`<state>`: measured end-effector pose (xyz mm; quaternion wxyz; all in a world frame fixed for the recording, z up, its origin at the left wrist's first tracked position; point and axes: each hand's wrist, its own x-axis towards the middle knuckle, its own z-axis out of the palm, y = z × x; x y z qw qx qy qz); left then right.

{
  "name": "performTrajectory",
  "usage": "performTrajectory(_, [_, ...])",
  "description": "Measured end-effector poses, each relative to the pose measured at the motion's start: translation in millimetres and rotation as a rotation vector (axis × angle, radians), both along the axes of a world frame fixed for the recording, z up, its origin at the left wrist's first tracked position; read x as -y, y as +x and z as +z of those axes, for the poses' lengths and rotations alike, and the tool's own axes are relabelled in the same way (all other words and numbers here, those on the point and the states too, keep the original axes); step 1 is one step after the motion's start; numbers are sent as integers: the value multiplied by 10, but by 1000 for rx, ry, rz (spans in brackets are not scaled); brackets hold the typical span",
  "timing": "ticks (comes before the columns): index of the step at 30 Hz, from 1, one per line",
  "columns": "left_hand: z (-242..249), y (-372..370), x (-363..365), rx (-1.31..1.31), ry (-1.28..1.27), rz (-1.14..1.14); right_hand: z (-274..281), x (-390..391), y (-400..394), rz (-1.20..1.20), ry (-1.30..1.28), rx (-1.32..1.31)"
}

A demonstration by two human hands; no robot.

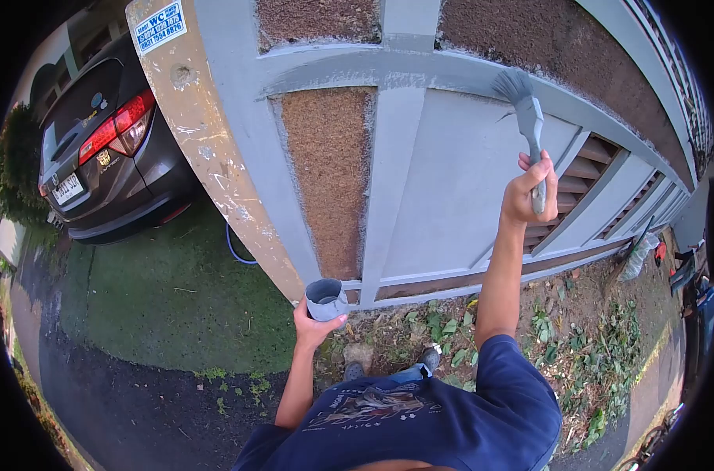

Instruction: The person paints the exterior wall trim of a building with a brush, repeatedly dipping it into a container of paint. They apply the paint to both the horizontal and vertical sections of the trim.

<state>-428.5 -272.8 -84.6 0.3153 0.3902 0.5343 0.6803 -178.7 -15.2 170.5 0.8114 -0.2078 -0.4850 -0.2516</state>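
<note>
My right hand (pixel 532 191) is closed around the handle of a paintbrush (pixel 527 110), raised in front of the wall. Grey paint coats the brush, and its bristles overlap the raised grey band (pixel 451 72) that runs across the wall. Lower and to the left, my left hand (pixel 313 326) is wrapped round a grey paint cup (pixel 326 300). The cup's mouth faces up and shows grey inside. Below the band, the wall has a smooth light-grey panel (pixel 451 188) and a rough brown panel (pixel 327 157).
A tan, paint-chipped post (pixel 208 149) ends the wall on the left, with a dark car (pixel 137 141) beyond it. Louvred vents (pixel 588 161) sit at right. Leaves and weeds (pixel 584 369) cover the soil at the wall's foot. My shoes (pixel 354 370) stand there.
</note>
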Motion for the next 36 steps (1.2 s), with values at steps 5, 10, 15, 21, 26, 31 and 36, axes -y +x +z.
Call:
performTrajectory(5, [79, 30, 57, 11, 40, -20, -132, 185, -620, 19, 18, 33])
performTrajectory(10, [164, 62, 243, 2, 45, 45, -191, 711, -1818, 379, 34, 146])
performTrajectory(15, [107, 30, 467, 23, 6, 117, -22, 930, -2213, 591, 179, 280])
performTrajectory(21, [79, -67, 545, 26, 25, 118, -48, 367, -1112, 263, 58, 165])
performTrajectory(26, [148, -68, 494, 7, 12, 63, 19, 164, -342, 27, 49, 99])
performTrajectory(31, [107, -4, 456, 12, 35, 27, -94, 410, -714, 68, 44, 220])
performTrajectory(36, [74, 65, 550, 6, 26, 54, -68, 775, -1767, 340, 162, 358])
